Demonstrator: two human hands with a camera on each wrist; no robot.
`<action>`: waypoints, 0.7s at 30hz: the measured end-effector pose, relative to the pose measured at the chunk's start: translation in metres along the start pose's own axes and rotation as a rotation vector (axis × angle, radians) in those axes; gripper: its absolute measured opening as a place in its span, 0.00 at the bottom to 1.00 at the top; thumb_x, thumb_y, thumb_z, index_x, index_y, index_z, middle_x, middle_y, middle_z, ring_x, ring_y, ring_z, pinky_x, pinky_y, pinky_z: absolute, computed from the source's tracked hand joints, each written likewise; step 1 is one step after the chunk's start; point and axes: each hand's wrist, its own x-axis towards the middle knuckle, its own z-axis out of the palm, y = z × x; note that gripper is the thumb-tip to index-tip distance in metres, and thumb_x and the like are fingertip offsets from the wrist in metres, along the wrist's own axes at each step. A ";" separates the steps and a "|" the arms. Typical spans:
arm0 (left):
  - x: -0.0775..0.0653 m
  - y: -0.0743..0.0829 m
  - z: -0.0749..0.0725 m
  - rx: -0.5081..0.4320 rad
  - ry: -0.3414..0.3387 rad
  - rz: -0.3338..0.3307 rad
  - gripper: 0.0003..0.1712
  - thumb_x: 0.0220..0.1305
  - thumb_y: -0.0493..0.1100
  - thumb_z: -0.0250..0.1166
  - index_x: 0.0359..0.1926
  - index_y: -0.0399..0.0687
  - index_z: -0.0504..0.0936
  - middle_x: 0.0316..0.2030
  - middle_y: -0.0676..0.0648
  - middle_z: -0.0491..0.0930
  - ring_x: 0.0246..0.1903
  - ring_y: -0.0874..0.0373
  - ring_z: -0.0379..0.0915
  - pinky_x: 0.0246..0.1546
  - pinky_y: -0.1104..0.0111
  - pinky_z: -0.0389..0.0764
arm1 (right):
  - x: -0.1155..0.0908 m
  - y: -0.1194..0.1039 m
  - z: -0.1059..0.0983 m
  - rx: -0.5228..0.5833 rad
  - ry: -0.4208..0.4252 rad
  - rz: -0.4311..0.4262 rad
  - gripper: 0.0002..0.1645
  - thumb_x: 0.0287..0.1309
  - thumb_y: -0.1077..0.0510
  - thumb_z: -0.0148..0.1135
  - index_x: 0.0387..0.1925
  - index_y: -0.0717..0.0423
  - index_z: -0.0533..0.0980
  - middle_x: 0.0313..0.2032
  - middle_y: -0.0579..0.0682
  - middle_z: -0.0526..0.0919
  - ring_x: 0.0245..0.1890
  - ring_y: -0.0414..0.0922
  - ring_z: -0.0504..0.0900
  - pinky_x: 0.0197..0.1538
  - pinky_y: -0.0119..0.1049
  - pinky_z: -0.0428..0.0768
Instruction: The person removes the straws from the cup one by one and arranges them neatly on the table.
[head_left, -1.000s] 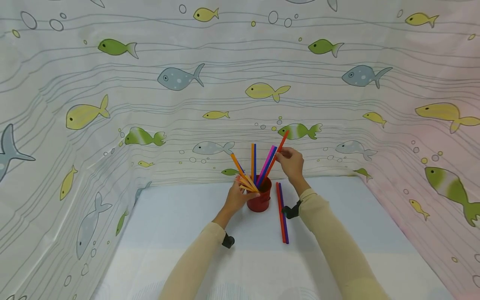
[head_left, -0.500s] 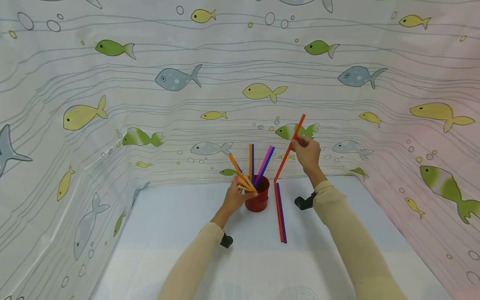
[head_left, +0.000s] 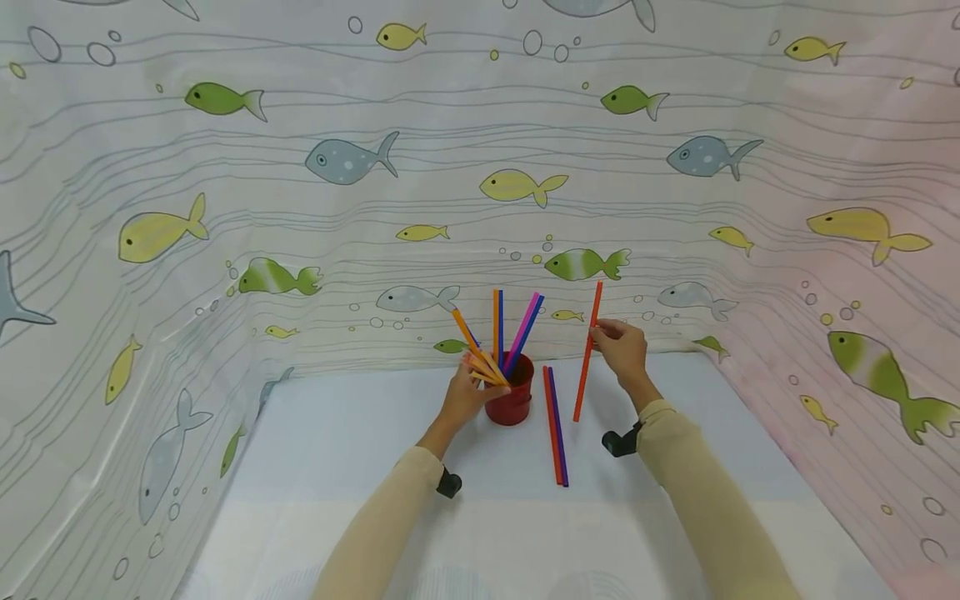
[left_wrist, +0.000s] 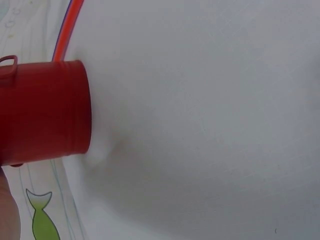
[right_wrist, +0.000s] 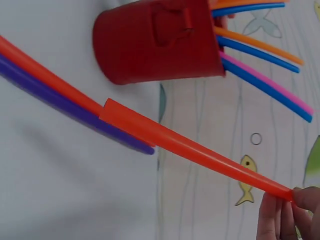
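Note:
A small red metal bucket stands upright, with paired orange, blue and pink straws leaning out of its top. My left hand grips the bucket at its left rim, thumb at the front; pale orange strips cross its fingers. In the left wrist view only a bit of this hand shows, below the bucket. My right hand pinches a single red straw near its upper part, to the right of the bucket. That straw's free end slants down, overlapping the lying pair in the right wrist view.
A red straw and a purple straw lie side by side on the white table, between the bucket and my right hand. Behind the table rises a fish-patterned sheet, which also runs along both sides.
My right hand has drawn the red straw out of the bucket, carried it right, then lowered it over the table. My left hand has stayed at the bucket.

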 end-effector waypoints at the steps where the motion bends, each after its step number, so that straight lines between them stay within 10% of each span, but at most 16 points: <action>1: 0.000 0.000 0.000 -0.001 0.001 -0.004 0.43 0.54 0.47 0.75 0.67 0.59 0.62 0.63 0.55 0.71 0.67 0.55 0.61 0.66 0.53 0.64 | -0.003 0.006 0.001 -0.007 -0.009 0.013 0.19 0.65 0.59 0.62 0.55 0.65 0.77 0.46 0.61 0.83 0.40 0.50 0.86 0.44 0.36 0.84; 21: -0.002 0.003 0.000 -0.019 -0.005 -0.015 0.44 0.54 0.49 0.75 0.68 0.56 0.60 0.65 0.53 0.69 0.68 0.55 0.60 0.66 0.55 0.63 | -0.039 0.083 0.025 -0.128 -0.159 0.253 0.17 0.59 0.61 0.67 0.47 0.68 0.80 0.41 0.61 0.85 0.32 0.45 0.86 0.45 0.46 0.84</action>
